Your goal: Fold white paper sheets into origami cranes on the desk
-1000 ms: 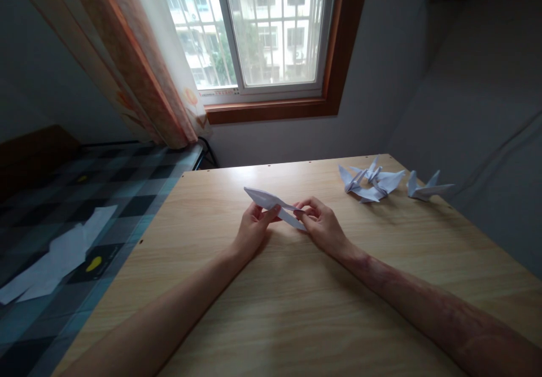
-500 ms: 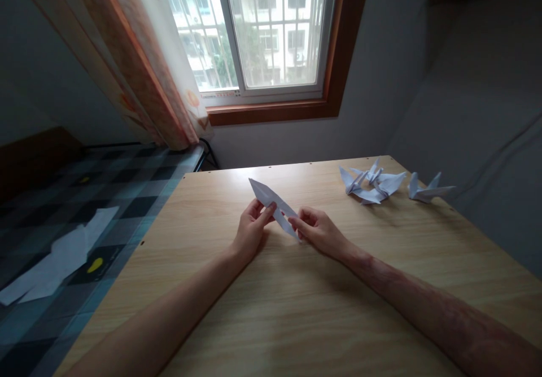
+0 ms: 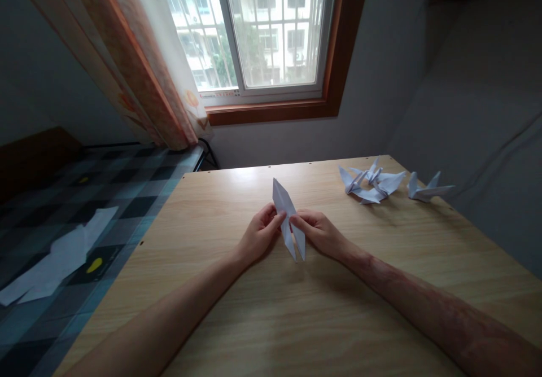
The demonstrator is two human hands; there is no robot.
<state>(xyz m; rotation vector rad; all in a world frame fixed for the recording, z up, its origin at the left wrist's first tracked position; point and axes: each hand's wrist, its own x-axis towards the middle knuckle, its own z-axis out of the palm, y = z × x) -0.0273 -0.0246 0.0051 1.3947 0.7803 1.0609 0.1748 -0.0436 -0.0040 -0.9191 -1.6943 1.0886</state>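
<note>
A folded white origami paper (image 3: 285, 201) is held between both hands above the wooden table (image 3: 254, 320). It is long and narrow, with one point up and away from me and two slim legs, split by a gap, pointing down toward me. My left hand (image 3: 260, 231) pinches its left edge, thumb on top. From the right, my right hand (image 3: 317, 230) is closed on the other edge, its thumb also lying on the paper. The fingers underneath are partly hidden.
Several folded paper cranes (image 3: 383, 184) stand at the table's far right, one crane (image 3: 428, 189) apart from the others near the edge. Left of the table is a bed with a checked cover (image 3: 139, 179), where loose white paper (image 3: 68, 253) lies. A window (image 3: 275, 33) is behind.
The folded paper has turned more upright, its tip swinging right and its two legs now pointing toward me. My left hand has shifted slightly right, closer to my right hand.
</note>
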